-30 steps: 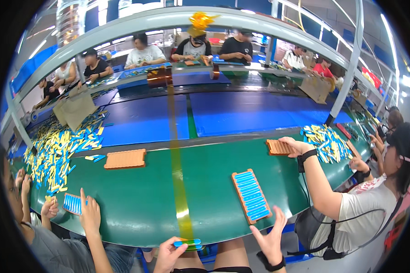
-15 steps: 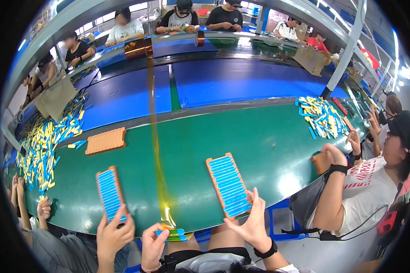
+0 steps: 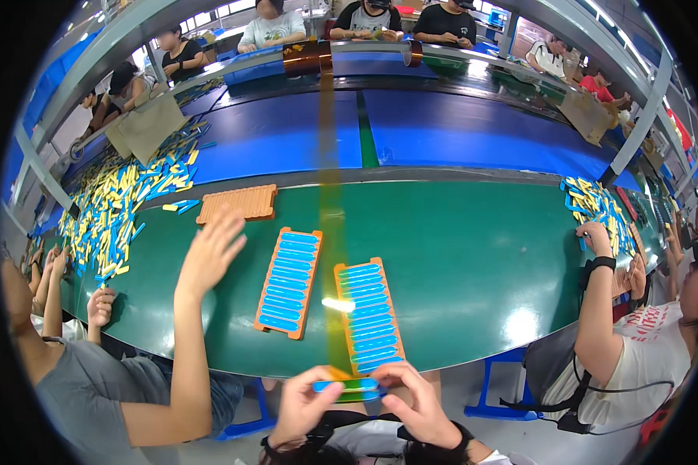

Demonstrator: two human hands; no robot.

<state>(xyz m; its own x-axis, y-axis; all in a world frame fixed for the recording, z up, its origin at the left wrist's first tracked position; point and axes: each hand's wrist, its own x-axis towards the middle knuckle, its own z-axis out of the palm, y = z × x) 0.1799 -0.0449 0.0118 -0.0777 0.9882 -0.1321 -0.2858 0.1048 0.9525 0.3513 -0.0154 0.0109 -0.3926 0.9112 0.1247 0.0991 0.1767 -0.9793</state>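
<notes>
A few slim blue strips are held level at the near edge of the green table. My left hand pinches their left end. The fingers and thumb of my right hand close around their right end. Translucent amber tape runs down from above and meets the strips between my hands. Just beyond my right fingertips lies an orange ribbed tray filled with a row of blue strips, partly under the tape. To its left rests a second filled orange tray.
A neighbour's hand reaches in from the left beside an orange tray without strips. Piles of blue and yellow strips lie left and right. The amber tape roll hangs on a rail. Co-workers sit all around.
My right hand has left the filled tray and come to the strips' right end. The neighbour's hand has let go of the other filled tray, now nearer the tape. The view has shifted left.
</notes>
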